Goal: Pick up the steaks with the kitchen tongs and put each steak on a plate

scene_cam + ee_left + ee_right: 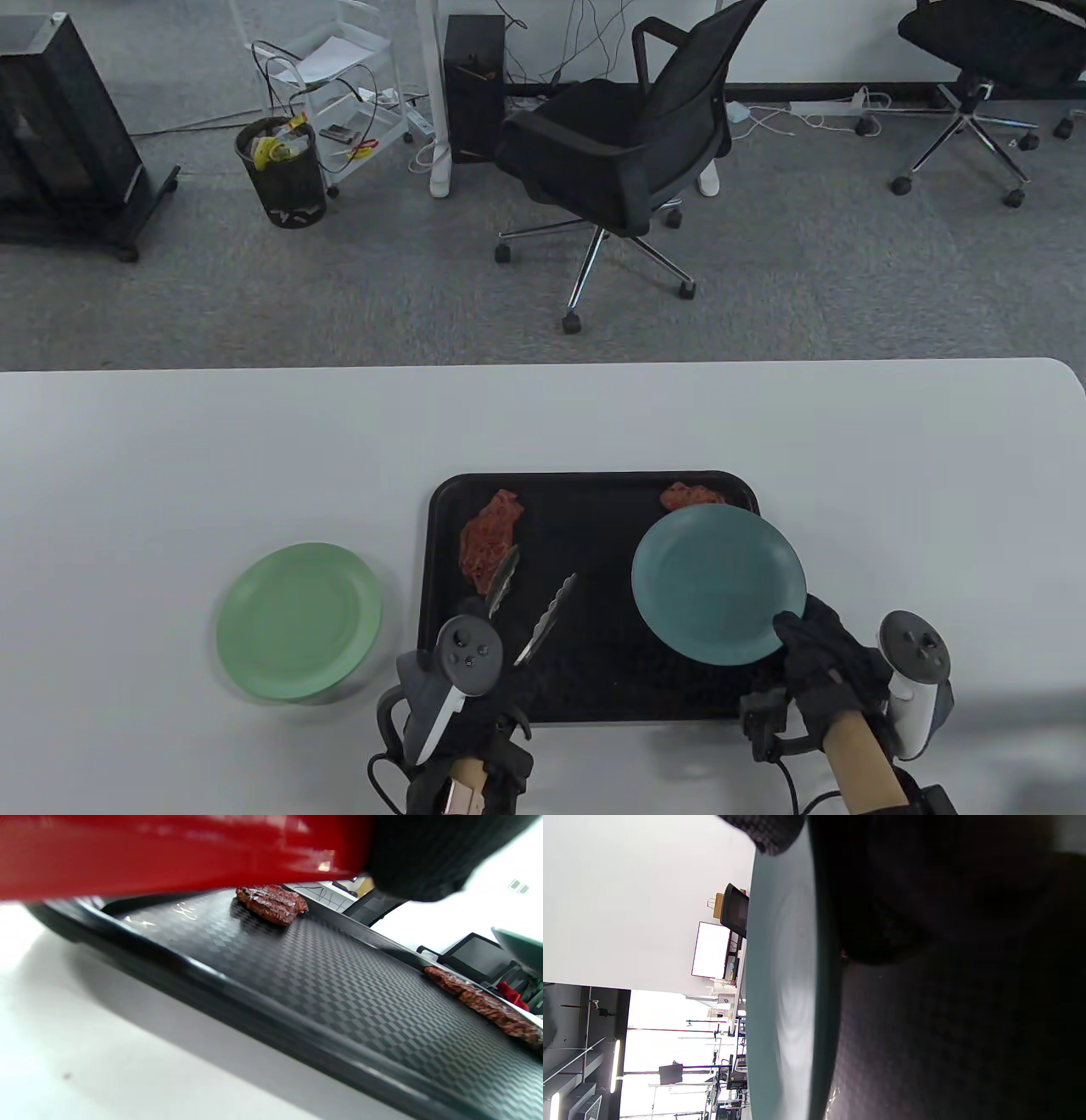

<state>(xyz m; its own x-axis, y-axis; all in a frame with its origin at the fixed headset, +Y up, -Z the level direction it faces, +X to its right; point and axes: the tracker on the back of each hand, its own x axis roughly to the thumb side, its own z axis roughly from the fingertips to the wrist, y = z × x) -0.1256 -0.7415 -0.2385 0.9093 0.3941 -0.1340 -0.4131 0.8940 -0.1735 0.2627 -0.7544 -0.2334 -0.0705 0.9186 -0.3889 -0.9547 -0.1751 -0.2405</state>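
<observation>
Two hands: left (462, 679) gripping tongs (530, 607), tips up-right toward steak (489, 543); right (827, 671) pinching teal plate (717, 581)

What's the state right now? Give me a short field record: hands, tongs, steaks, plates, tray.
left hand: holds the tongs, their tips apart over the tray
right hand: grips the teal plate by its near edge, above the tray's right side
left steak: on the tray, beside one tong tip
right steak: at the tray's far right corner, partly hidden by the teal plate
green plate: on the table left of the tray, bare
tray: black, on the table
steaks plated: none
</observation>
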